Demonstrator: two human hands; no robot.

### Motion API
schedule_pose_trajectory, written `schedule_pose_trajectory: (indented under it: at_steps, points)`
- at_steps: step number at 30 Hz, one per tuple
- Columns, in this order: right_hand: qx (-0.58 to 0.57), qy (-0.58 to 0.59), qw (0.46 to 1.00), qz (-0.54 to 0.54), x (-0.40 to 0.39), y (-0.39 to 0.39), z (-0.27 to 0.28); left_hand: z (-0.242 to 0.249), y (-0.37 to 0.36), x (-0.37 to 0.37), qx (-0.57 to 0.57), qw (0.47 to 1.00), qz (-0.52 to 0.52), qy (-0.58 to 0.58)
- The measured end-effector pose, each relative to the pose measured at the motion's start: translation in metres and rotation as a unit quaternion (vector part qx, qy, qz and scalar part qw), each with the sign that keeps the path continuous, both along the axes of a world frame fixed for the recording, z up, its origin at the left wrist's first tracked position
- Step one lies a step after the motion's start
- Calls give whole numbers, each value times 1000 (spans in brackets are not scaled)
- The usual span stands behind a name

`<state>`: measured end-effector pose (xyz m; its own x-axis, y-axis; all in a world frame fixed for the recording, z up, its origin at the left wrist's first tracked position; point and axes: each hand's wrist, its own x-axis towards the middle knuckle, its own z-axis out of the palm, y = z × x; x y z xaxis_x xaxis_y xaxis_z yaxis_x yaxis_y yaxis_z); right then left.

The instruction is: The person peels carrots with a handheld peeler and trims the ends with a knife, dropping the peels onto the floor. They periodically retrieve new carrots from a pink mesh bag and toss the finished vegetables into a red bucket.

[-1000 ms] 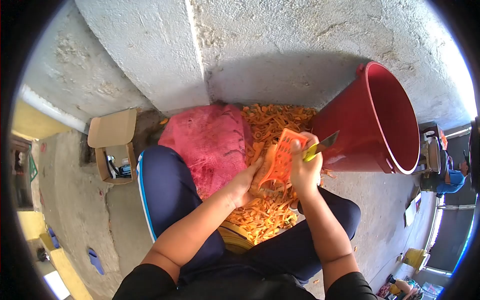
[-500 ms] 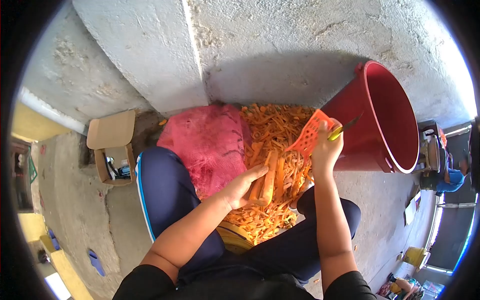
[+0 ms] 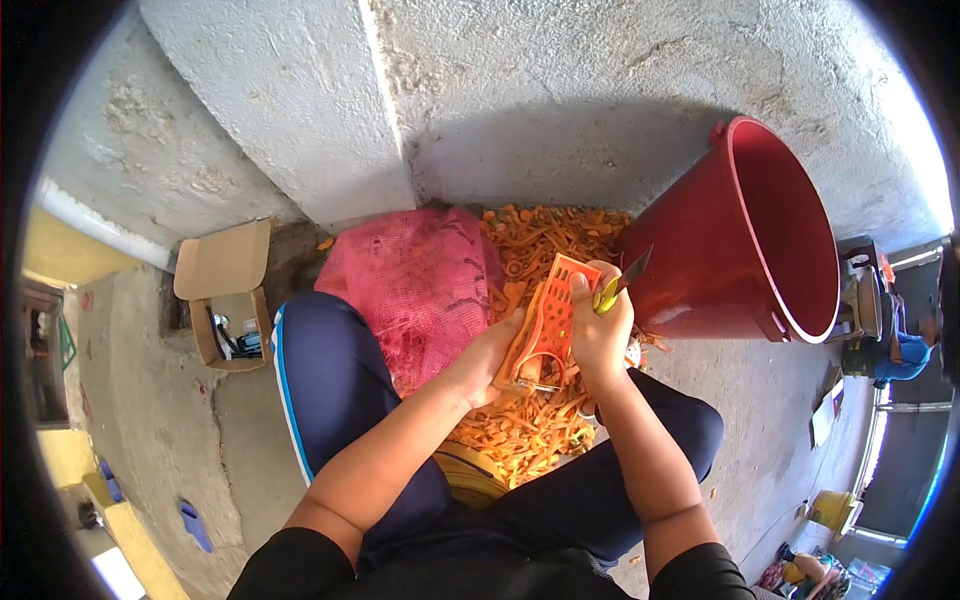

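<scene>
My left hand (image 3: 487, 363) is wrapped around a peeled carrot (image 3: 527, 332), which is partly hidden behind the tool. An orange plastic peeler (image 3: 563, 312) with a perforated handle lies over the carrot, its blade end toward my body. Closed on that peeler is my right hand (image 3: 603, 340), which also keeps a small knife (image 3: 634, 268) with a yellow-green handle in its grip, blade pointing up and right. Beneath both hands spreads a heap of orange carrot peelings (image 3: 540, 440), between my knees and up to the wall.
A pink mesh sack (image 3: 410, 280) lies left of the peelings. To the right, a large red bucket (image 3: 690, 250) leans with its mouth facing right. An open cardboard box (image 3: 232, 330) stands by my left knee. The rough wall (image 3: 560, 90) rises ahead. A person in blue is far right.
My right hand has moved left and down, bringing the peeler from beside the bucket onto the carrot. The knife has travelled with it. My left hand still holds the carrot.
</scene>
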<state>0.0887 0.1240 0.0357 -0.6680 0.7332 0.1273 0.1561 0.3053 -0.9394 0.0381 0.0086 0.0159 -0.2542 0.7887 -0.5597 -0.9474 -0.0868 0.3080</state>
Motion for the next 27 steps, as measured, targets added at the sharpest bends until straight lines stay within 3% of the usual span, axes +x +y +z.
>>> schedule_pose_trajectory:
  at_steps: [1,3,5,6,7,10,13,14,17,20,22,27]
  points:
    - [-17,0,1000,-1,-1,0,1,-10,-1,-1,31,999,-34,27]
    - [87,31,995,-42,-6,19,-11,-38,-8,-3,93,987,-102,81]
    - [150,50,981,-111,-10,64,-18,-35,-21,9,149,975,-159,51]
    - [147,30,970,-189,-10,88,-21,-25,-21,16,90,971,-166,145]
    - [108,-15,966,-236,-9,95,-5,-20,-21,14,88,978,-147,120]
    - [20,46,980,-191,-8,95,-3,-19,-23,3,110,987,-94,66]
    - [-50,60,991,-107,-8,63,2,-19,-24,0,36,998,-48,-23]
    - [-101,91,988,-71,-9,54,1,-41,-21,1,43,995,6,-88]
    - [-216,78,973,33,-9,24,4,-46,-23,-1,97,993,-20,-65]
    - [-239,43,965,104,-7,4,11,-16,-16,-1,10,999,-21,-35]
    - [-220,45,965,135,-6,-2,11,-12,-15,1,27,999,-6,-31]
    - [-154,3,982,113,-3,-7,-1,-18,-13,1,14,999,-18,-37]
